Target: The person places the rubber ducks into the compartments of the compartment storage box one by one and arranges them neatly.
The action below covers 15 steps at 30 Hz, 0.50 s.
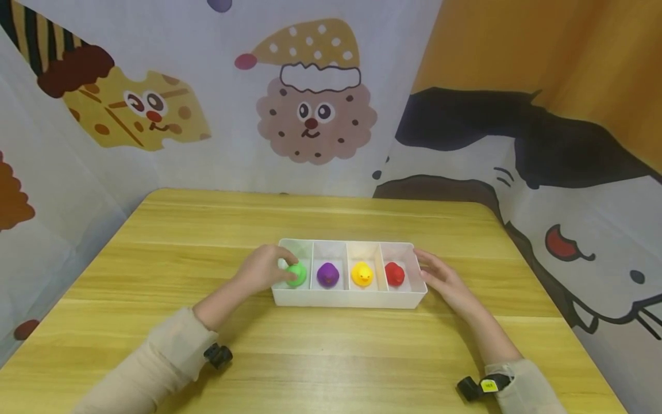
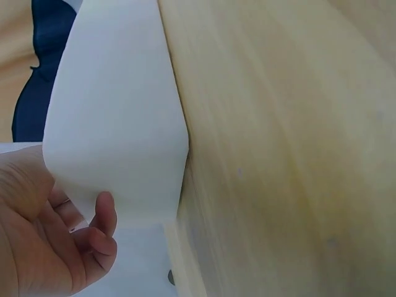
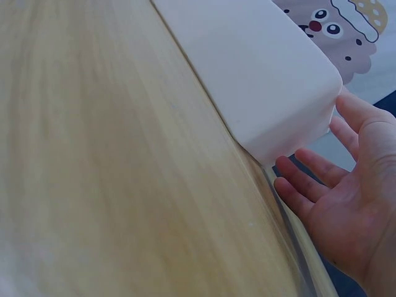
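Observation:
A white box [image 1: 320,298] with a row of compartments sits on the wooden table. Inside the leftmost one is a green rubber duck [image 1: 297,276], pinched between thumb and fingers of my left hand [image 1: 262,269]. The purple rubber duck [image 1: 328,275], yellow rubber duck [image 1: 362,275] and red rubber duck [image 1: 395,274] each occupy a compartment farther right. At the box's right end, my right hand [image 1: 449,284] rests its fairly straight fingers against the wall. The left wrist view shows the left hand [image 2: 46,238] over the box's end, the duck hidden behind the wall.
The wooden table [image 1: 320,362] extends around the box on every side. Behind it hangs a printed cloth [image 1: 217,167] with cartoon figures, which also runs down the right side. Small black cameras [image 1: 218,356] are strapped at both wrists.

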Motion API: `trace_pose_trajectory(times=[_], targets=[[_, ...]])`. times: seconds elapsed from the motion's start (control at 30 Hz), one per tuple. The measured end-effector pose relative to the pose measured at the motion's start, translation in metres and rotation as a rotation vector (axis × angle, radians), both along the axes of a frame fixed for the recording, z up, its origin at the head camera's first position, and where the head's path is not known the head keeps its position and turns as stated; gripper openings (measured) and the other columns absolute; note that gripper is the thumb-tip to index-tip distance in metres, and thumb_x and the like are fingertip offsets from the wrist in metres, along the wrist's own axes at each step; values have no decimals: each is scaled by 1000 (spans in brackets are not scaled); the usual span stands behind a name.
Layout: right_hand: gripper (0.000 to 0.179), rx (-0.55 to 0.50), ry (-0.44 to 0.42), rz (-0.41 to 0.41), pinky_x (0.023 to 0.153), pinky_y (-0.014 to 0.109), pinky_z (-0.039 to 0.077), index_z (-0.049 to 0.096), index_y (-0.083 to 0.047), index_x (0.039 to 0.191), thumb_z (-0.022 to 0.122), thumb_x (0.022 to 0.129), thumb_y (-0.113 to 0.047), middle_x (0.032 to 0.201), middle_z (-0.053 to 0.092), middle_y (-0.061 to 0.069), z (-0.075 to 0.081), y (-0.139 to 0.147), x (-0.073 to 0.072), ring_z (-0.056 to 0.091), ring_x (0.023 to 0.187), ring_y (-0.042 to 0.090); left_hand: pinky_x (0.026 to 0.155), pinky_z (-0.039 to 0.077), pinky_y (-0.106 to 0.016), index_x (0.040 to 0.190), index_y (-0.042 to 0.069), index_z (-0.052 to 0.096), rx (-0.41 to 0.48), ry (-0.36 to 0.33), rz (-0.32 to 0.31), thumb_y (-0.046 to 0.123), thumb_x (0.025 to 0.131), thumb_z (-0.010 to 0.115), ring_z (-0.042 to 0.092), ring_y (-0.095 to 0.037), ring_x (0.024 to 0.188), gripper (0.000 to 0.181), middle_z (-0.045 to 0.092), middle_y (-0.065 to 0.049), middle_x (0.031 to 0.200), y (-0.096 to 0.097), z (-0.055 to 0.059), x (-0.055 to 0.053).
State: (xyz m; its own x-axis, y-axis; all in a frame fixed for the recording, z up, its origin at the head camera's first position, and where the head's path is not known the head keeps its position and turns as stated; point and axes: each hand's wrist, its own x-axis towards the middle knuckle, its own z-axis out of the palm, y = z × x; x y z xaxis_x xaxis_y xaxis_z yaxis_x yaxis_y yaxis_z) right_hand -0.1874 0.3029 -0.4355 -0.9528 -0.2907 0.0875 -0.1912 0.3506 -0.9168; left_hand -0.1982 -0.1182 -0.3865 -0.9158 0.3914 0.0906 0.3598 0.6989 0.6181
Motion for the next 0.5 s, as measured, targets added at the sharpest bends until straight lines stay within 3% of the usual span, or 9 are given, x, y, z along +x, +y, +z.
trace_pose_trajectory(times=[0.17,0.27,0.4,0.5], targets=[[53,7,0,-1,100,37,34,35,-8,147,54,99,-18,146,37,21,0,0,-1,39,129,38,90,46,-48,101,6,74,57,10,13,17,75,82,61,-30,104,30,70,-4,102,-4,0,4],[53,11,0,-1,100,37,34,35,-8,148,54,99,-18,146,38,21,0,0,0,40,128,38,77,52,-44,104,5,72,96,9,14,16,76,81,64,-27,79,31,69,-7,105,-8,2,7],[53,17,6,2,97,28,35,35,-8,147,53,99,-19,145,38,21,1,1,1,40,128,39,54,48,-32,108,3,71,118,24,-6,15,79,78,51,-17,54,33,67,-10,108,-14,5,10],[51,4,11,9,94,21,37,36,-6,147,52,100,-18,145,39,21,1,2,1,42,126,38,53,48,-28,110,3,70,127,53,-20,15,81,77,53,-13,61,32,66,-11,110,-19,6,12]])
